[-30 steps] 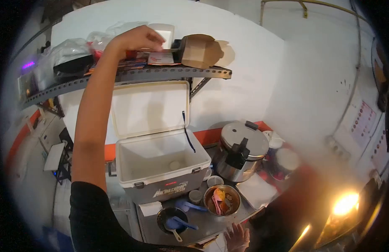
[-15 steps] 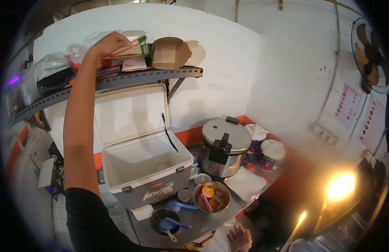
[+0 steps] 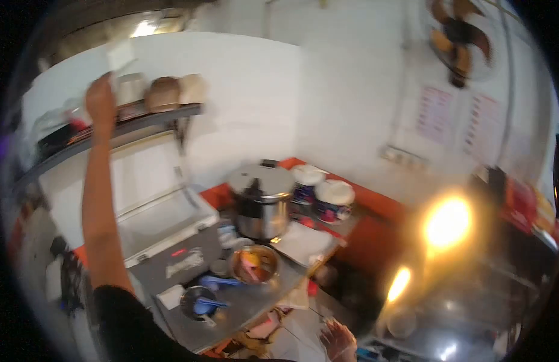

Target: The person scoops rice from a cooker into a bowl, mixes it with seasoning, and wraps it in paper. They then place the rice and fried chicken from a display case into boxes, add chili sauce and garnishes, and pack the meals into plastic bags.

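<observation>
My left hand (image 3: 100,99) is raised at the upper left, in front of the shelf (image 3: 141,123), its fingers closed on a blurred white paper piece (image 3: 121,55) that sticks up above them. To its right on the shelf are a white container (image 3: 132,88) and a brown paper box (image 3: 163,94). Low in the view, beside the counter's front edge, my right hand (image 3: 338,339) has its fingers apart and nothing in it; it seems covered by a clear glove.
Below the shelf stands an open cooler (image 3: 180,259). The counter (image 3: 231,314) also bears a large steel cooker (image 3: 261,202), a bowl with utensils (image 3: 254,264), a small dark pan (image 3: 198,303) and patterned tubs (image 3: 334,202). Flames (image 3: 448,223) burn at the right; a fan (image 3: 460,36) hangs above.
The view has swung to the right and blurred. My left hand has lifted the paper piece up from among the things on the shelf. My right hand remains low beside the counter.
</observation>
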Demonstrator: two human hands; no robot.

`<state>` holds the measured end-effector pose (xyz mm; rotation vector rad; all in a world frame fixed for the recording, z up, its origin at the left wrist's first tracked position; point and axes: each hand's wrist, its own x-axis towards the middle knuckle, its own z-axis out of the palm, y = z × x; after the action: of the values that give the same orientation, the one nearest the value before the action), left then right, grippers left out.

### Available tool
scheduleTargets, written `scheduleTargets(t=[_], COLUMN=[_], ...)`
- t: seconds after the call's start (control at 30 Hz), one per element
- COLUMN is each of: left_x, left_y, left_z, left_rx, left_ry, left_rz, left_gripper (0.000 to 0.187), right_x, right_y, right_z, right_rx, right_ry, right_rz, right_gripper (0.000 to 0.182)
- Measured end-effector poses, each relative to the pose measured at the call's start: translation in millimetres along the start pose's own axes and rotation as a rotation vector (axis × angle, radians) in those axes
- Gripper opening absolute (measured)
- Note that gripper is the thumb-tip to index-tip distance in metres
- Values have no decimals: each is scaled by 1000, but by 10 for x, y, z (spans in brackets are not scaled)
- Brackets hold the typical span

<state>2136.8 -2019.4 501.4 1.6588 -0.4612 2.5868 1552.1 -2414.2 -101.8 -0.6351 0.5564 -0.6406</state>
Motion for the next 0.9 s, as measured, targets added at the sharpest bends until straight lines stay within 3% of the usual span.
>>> scheduleTargets(t=[0.07,0.1,0.13,0.23,0.3,0.33,0.37,0.4,0.43,0.47,0.53,0.57,0.6,0.67,0.7,0.83,0.9], left_x=[93,215,103,-329,-786,-597,-333,353,91,-117,-133,-139,-207,-164,-198,94,357], left_y=[364,628,1032,2456,3768,4504,4866,5313,5911,6317,6954,7491,7777,8215,8445,9228,9660], left_z=[-373,-635,-1028,-2164,-3086,-3813,-4547,-5536,-5682,-5941,-6571,-6933,-7153,-7503,-7687,-8281,-8529], left_rx=[-116,-247,-165,-554,-410,-305,-1074,-1803,-1919,-2022,-2257,-2372,-2450,-2561,-2607,-2682,-2661], left_ry=[-104,-80,-188,-266,-841,-1108,-840,-600,-328,-509,-617,-619,-636,-631,-612,-674,-692], left_rz=[81,181,164,256,258,278,97,151,369,423,373,432,475,461,423,489,488], left_gripper=[37,39,37,33,19,16,16,17,12,13,13,13,13,11,10,20,37], right_x=[16,-275,-477,-779,-1019,-1147,-1283,-1435,-1624,-1830,-2264,-2351,-2447,-2639,-2688,-2834,-2861], right_y=[-132,-418,-734,-1164,-1431,-1594,-1726,-1943,-2157,-2304,-2552,-2594,-2564,-2468,-2422,-2572,-2850], right_z=[-739,-813,-837,-1691,-2200,-2383,-2532,-2607,-2661,-2636,-2732,-3259,-3509,-3884,-4018,-4671,-4930], right_rx=[81,96,125,70,64,75,88,94,116,129,190,68,79,-506,-227,17,-7], right_ry=[-101,-72,-44,-10,58,40,69,84,154,182,269,451,480,594,610,624,892], right_rz=[91,88,70,-64,-110,-148,-171,-189,-180,-195,-275,-164,-177,-39,-21,-87,-188], right_gripper=[56,52,49,51,55,59,64,68,75,75,74,68,68,61,58,56,48])
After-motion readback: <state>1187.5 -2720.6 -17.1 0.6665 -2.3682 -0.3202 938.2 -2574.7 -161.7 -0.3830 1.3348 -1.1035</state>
